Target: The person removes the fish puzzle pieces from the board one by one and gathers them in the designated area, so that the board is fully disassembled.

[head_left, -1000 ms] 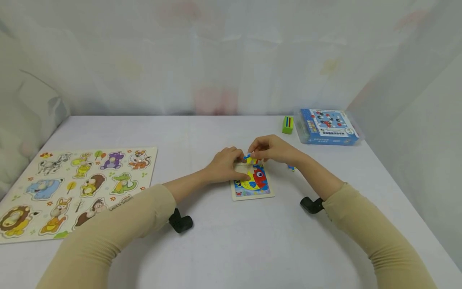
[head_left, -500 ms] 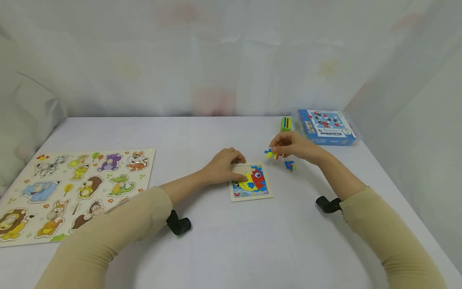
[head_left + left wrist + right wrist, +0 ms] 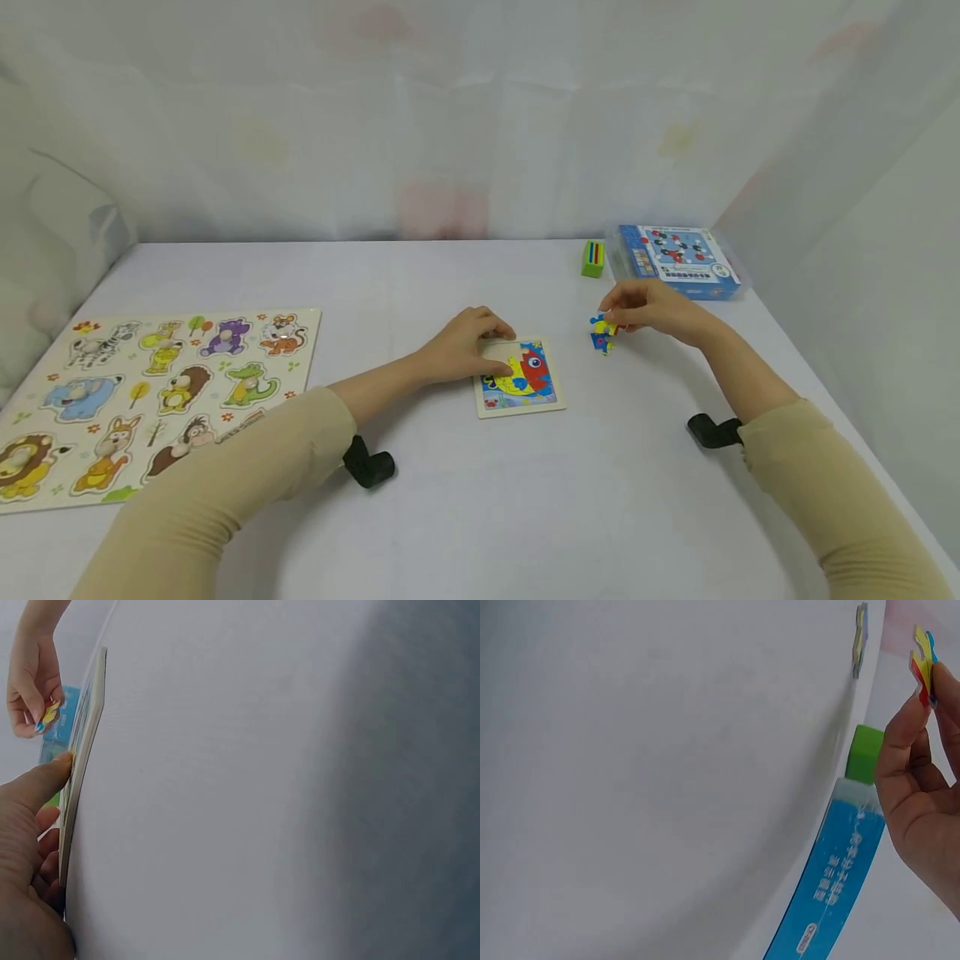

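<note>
A small wooden fish puzzle board (image 3: pixel 523 410) lies on the table, its yellow and red fish partly in place. My left hand (image 3: pixel 467 348) holds the board at its left side, thumb on its face and fingers at the far edge; the fingertips are partly hidden. Right of the board, my right hand (image 3: pixel 652 310) pinches a yellow, blue and red jigsaw piece (image 3: pixel 924 666) between thumb and fingertips, raised off the table. Just below that piece in the head view, a blue jigsaw piece (image 3: pixel 601 343) lies on the table.
At the left lies a large animal peg puzzle (image 3: pixel 303 367). A green box with coloured stripes (image 3: pixel 592 260) and a blue molecule-model box (image 3: pixel 678 260) stand at the back right. Curtains close off the back and sides.
My right hand has lifted the yellow piece from the board's top and carried it right, close to the blue piece. The left hand has stayed on the board.
</note>
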A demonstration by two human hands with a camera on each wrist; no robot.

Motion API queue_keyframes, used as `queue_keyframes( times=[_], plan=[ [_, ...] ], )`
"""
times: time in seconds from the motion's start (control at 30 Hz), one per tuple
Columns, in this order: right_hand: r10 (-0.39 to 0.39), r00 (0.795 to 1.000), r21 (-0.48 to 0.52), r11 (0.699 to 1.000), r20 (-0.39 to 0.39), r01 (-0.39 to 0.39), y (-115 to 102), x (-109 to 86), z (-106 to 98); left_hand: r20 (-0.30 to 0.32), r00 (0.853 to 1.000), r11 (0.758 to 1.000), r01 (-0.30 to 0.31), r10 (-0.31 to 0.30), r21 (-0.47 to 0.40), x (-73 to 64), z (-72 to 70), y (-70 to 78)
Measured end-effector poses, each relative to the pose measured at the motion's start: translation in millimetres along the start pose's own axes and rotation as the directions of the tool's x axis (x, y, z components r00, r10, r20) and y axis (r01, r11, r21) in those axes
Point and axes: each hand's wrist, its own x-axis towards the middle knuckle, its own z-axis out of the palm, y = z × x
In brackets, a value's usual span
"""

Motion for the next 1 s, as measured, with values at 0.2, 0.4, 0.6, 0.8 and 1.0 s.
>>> queue_keyframes(
  times=[0.2, 0.4, 0.6, 0.8, 1.0],
  plan=[
    [0.027, 1.000, -0.040, 0.999, 0.005, -0.026, 10.4, -4.9, -7.0, -0.001, 1.000, 1.000, -0.009, 0.009, 0.013, 0.1, -0.6, 0.4],
    [0.052, 0.998, -0.071, 0.996, 0.034, -0.050, 16.7, -7.0, -13.9, 0.001, 1.000, 1.000, -0.004, 0.004, 0.013, -0.3, -0.9, 0.1],
    [0.069, 0.996, -0.077, 0.995, 0.058, -0.065, 23.3, -5.3, -19.2, 0.010, 1.000, 1.000, 0.004, -0.004, 0.004, -1.0, -1.5, 1.1],
    [0.068, 0.995, -0.080, 0.995, 0.074, -0.062, 24.7, -4.0, -19.9, 0.019, 1.000, 1.000, 0.001, -0.002, 0.013, -1.0, -0.9, 0.8],
    [0.080, 0.995, -0.100, 0.992, 0.066, -0.073, 26.0, -1.9, -19.8, 0.022, 1.000, 1.000, 0.002, -0.003, 0.023, -0.8, -1.7, 1.7]
  ],
)
